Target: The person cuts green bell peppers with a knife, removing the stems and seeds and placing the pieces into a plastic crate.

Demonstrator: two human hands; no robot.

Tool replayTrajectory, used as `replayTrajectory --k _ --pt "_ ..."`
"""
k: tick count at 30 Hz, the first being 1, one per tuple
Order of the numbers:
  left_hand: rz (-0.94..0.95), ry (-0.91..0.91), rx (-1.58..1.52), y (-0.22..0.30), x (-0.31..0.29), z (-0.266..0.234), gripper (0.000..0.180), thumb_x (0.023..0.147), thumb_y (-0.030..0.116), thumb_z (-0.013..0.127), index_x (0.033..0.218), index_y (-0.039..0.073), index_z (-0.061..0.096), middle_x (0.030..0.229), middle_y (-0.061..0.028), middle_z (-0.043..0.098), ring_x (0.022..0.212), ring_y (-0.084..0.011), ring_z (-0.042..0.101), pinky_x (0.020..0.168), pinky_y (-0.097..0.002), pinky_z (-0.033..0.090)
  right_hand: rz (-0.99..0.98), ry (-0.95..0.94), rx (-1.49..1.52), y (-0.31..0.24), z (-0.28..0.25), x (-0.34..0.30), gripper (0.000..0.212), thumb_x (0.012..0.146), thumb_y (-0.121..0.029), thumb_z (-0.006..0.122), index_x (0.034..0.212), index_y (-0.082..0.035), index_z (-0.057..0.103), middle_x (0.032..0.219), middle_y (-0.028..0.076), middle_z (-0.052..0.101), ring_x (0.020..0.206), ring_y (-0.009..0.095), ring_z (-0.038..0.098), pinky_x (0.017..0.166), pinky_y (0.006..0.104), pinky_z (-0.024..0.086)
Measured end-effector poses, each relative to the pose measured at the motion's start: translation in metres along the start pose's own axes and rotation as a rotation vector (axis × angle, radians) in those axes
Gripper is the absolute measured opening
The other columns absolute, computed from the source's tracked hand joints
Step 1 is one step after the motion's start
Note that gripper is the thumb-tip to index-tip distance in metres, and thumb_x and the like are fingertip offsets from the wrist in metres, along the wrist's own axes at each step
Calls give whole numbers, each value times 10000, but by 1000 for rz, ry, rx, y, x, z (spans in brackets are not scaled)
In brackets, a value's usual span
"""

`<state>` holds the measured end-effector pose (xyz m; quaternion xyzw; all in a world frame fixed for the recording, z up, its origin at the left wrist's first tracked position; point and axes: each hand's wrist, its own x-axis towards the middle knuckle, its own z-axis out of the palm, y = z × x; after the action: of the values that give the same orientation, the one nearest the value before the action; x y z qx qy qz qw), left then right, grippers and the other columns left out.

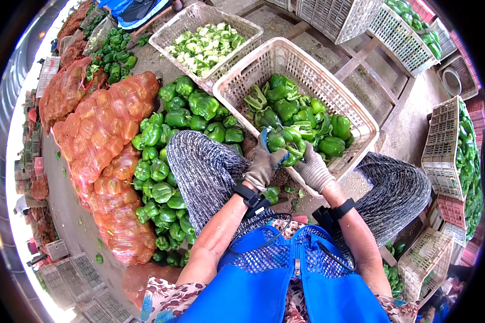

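Between my knees, both gloved hands meet over the near edge of a whitish plastic crate (328, 81). They grip a green bell pepper (292, 156), which looks split or partly opened. My left hand (265, 166), in a grey glove with blue on the fingers, is closed at the pepper's left side. My right hand (313, 169), in a pale grey glove, closes on it from the right. Any tool between the fingers is hidden. Inside the crate, just beyond my hands, lie several green peppers (285, 109), some cut open.
Left of the crate, loose whole peppers (159, 168) are heaped against my left leg, beside orange mesh sacks (108, 124). A second crate (173, 60) beyond holds pale green-white pieces (207, 48). Pepper-filled crates (442, 153) stand at the right. A wooden frame (361, 59) lies on the far floor.
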<state>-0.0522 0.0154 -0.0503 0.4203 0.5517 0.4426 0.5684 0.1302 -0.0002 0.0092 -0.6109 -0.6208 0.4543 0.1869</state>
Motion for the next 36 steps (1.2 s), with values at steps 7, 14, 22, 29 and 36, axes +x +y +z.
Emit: replayTrajectory --k 7,14,22,29,36 --pt "-41 -325 -338 59 -18 2 412 803 101 594 1199 4 527 1005 -45 644 850 -145 642 779 -270 544 450 -299 783 25 -21 -4 231 716 -116 627 918 -38 545 610 35 516 379 136 458 313 283 311" --pt "-200 -545 -1029 75 -34 -8 723 761 223 689 1372 -29 399 1406 -163 461 1287 -323 459 1125 -471 313 367 -203 1383 0 -75 -8 250 915 -270 588 1061 -75 533 763 102 651 383 22 379 338 150 328" --pt "370 -372 -65 77 -23 10 666 794 156 612 1400 16 373 1342 -164 505 1229 -282 508 1060 -379 384 488 -212 1438 -13 -53 -23 239 883 -247 613 1028 -66 555 785 54 640 388 60 388 340 184 338" --pt "971 -594 1223 137 -35 18 664 710 211 632 1343 86 474 1350 -139 483 1273 -341 429 1072 -466 329 506 -118 1195 0 -52 -16 187 827 -285 617 881 -114 563 598 24 548 393 91 447 343 195 364" --pt "1013 -915 1542 151 -28 10 678 747 284 666 1362 91 455 1347 -111 478 1233 -287 472 1018 -435 364 488 -145 1121 -17 -54 -23 181 799 -262 624 841 -100 557 618 -3 548 412 86 446 360 199 354"
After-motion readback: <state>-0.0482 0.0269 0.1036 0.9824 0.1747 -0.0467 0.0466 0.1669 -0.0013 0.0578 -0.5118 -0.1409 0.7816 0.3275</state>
